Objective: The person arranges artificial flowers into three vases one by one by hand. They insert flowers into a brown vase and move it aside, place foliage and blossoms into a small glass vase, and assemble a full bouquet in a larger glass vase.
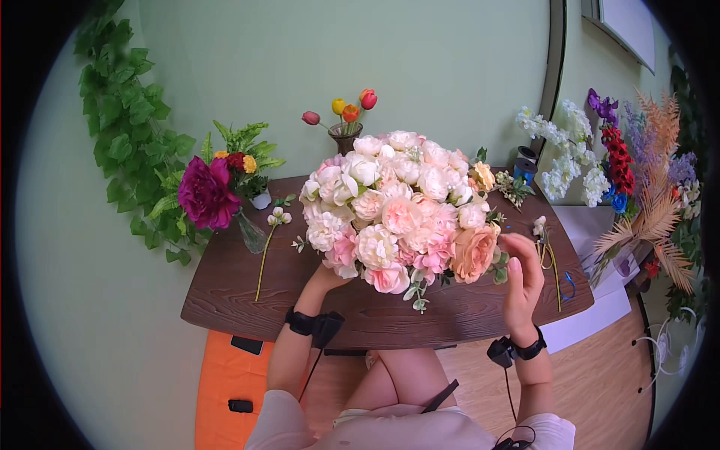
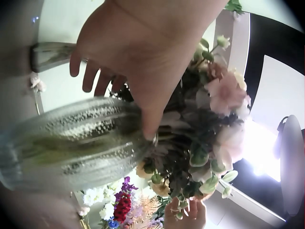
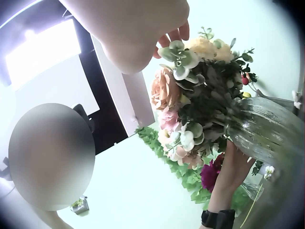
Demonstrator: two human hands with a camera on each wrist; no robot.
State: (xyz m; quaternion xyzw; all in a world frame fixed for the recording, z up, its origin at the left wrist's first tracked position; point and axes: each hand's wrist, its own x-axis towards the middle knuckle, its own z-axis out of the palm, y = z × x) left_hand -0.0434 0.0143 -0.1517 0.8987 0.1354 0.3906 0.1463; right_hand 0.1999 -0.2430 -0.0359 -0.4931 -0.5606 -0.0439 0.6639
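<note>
A large bouquet of pink, white and peach flowers [image 1: 405, 214] stands in a ribbed clear glass vase [image 2: 81, 143] on the dark wooden table [image 1: 300, 315]. My left hand [image 2: 128, 62] is at the vase's neck, its thumb against the rim and its fingers on the far side; in the head view the blooms cover most of this hand. At the bouquet's right edge, my right hand [image 1: 523, 289] has loosely bent fingers close beside the peach rose [image 1: 474, 253] and a green leaf sprig [image 3: 180, 59].
Left on the table is a glass vase [image 1: 253, 234] with a magenta flower [image 1: 208, 193]. Tulips [image 1: 350, 111] stand in a dark vase behind. Loose stems [image 1: 265, 262] lie either side. Blue spools [image 1: 525, 166] are back right; more arrangements [image 1: 637, 187] stand beyond the right edge.
</note>
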